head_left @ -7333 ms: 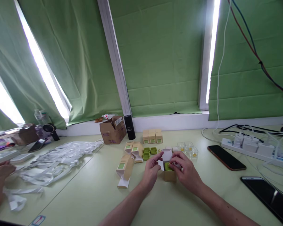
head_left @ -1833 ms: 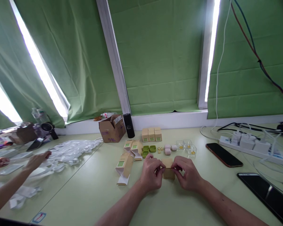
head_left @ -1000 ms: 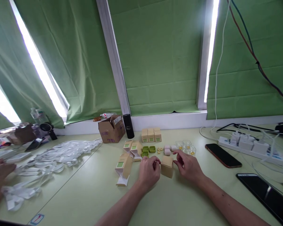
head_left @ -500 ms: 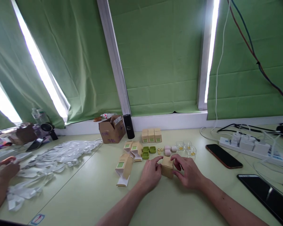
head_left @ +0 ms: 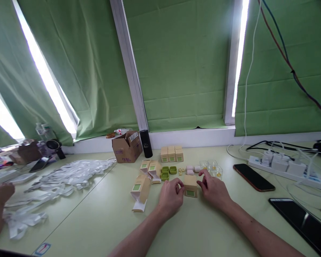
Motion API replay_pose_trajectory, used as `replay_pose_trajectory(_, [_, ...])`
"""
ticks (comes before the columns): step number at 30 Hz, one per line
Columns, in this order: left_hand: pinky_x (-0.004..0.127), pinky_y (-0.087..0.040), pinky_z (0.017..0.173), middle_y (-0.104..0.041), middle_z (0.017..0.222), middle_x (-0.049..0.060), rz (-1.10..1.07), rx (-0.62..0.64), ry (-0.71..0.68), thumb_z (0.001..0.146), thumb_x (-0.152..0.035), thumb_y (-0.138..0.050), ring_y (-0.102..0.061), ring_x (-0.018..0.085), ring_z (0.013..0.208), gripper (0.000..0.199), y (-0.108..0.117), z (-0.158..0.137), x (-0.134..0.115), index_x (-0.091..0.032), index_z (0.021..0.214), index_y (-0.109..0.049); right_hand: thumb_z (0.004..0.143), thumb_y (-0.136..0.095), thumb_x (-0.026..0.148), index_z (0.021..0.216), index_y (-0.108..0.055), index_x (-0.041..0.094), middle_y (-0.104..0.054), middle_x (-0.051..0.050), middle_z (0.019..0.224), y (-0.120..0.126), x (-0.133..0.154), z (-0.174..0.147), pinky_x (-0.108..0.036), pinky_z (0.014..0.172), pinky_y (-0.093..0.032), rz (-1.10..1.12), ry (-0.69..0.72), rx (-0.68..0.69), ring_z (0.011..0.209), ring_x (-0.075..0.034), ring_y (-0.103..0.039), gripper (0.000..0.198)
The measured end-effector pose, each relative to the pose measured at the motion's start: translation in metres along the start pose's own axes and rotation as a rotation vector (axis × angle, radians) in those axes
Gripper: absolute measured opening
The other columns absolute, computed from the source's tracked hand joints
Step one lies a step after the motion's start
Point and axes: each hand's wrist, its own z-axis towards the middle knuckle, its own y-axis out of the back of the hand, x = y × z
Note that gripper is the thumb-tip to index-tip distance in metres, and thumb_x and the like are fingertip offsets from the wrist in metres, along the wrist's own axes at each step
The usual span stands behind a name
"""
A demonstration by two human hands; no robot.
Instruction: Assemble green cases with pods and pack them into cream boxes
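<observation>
A small kraft-cardboard box (head_left: 190, 181) stands upright on the table between my hands, its green window facing me. My left hand (head_left: 171, 195) is closed, its bent fingertips at the box's left side. On the other side my right hand (head_left: 214, 190) has thumb and forefinger apart, very near the box's right edge with no clear grip. Behind the box are pink-white jar-like pieces (head_left: 189, 170), clear cups with yellow centres (head_left: 218, 172), tiny yellow pieces (head_left: 181, 171) and green square trays (head_left: 165, 176). Open-flapped window boxes (head_left: 141, 188) lie to the left.
Closed window boxes (head_left: 171, 154) stand in a row at the back, near a black cylinder (head_left: 146, 144) and a brown carton (head_left: 127, 147). Phone (head_left: 254, 177), tablet (head_left: 302, 223) and power strip (head_left: 286, 171) lie right. Another person's hand (head_left: 0, 194) is by white straps (head_left: 72, 176).
The small box has turned so its green window faces me. My right fingers have come off its top and moved slightly right. At far left the other person's hand has shifted left.
</observation>
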Motion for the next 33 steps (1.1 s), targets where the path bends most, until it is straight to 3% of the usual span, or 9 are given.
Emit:
replay_pose_trajectory(5, [0.030, -0.037, 0.074, -0.055, 0.052, -0.007, 0.010, 0.001, 0.027, 0.078, -0.011, -0.066, -0.047, 0.012, 0.051, 0.013, 0.002, -0.001, -0.003, -0.020, 0.069, -0.064, 0.092, -0.056, 0.017, 0.088, -0.059, 0.023, -0.074, -0.005, 0.081, 0.000, 0.000, 0.000, -0.028, 0.057, -0.020, -0.133, -0.073, 0.123, 0.074, -0.022, -0.067, 0.008])
replay_pose_trajectory(11, [0.026, -0.032, 0.065, -0.057, 0.055, -0.005, 0.101, 0.027, 0.060, 0.081, -0.014, -0.062, -0.049, 0.013, 0.053, 0.011, 0.007, 0.001, -0.004, -0.020, 0.073, -0.065, 0.088, -0.060, 0.014, 0.085, -0.062, 0.022, -0.075, -0.007, 0.086, 0.005, 0.004, 0.000, -0.029, 0.059, -0.021, -0.132, -0.089, 0.193, 0.076, -0.022, -0.067, 0.009])
replay_pose_trajectory(19, [0.026, -0.027, 0.060, -0.063, 0.063, -0.002, 0.210, 0.060, 0.113, 0.089, -0.019, -0.056, -0.055, 0.015, 0.061, 0.014, 0.009, 0.003, -0.005, -0.022, 0.081, -0.067, 0.080, -0.054, 0.008, 0.100, -0.056, 0.024, -0.070, -0.002, 0.099, 0.017, 0.010, 0.005, -0.027, 0.064, -0.032, -0.025, -0.125, 0.190, 0.086, -0.018, -0.064, 0.026])
replay_pose_trajectory(25, [0.027, -0.026, 0.059, -0.064, 0.063, -0.002, 0.226, 0.052, 0.146, 0.090, -0.018, -0.055, -0.057, 0.016, 0.062, 0.015, 0.012, 0.002, -0.006, -0.022, 0.086, -0.069, 0.080, -0.048, 0.013, 0.114, -0.049, 0.027, -0.063, -0.002, 0.106, 0.033, 0.018, 0.003, -0.029, 0.068, -0.043, 0.259, 0.009, 0.106, 0.081, -0.018, -0.062, 0.037])
replay_pose_trajectory(29, [0.027, -0.027, 0.060, -0.064, 0.062, -0.003, 0.212, 0.038, 0.142, 0.091, -0.018, -0.055, -0.058, 0.016, 0.062, 0.015, 0.011, 0.002, -0.005, -0.022, 0.090, -0.069, 0.085, -0.058, 0.028, 0.121, -0.047, 0.028, -0.063, -0.002, 0.102, 0.036, 0.027, 0.001, -0.032, 0.071, -0.045, 0.283, 0.002, 0.156, 0.081, -0.020, -0.062, 0.038])
replay_pose_trajectory(33, [0.027, -0.030, 0.063, -0.065, 0.064, -0.002, 0.214, 0.008, 0.128, 0.091, -0.018, -0.055, -0.059, 0.017, 0.063, 0.014, 0.007, 0.002, 0.000, -0.022, 0.091, -0.068, 0.078, -0.066, 0.023, 0.120, -0.048, 0.028, -0.066, -0.001, 0.103, 0.030, 0.034, 0.003, -0.030, 0.071, -0.043, 0.217, -0.001, 0.250, 0.084, -0.020, -0.063, 0.047])
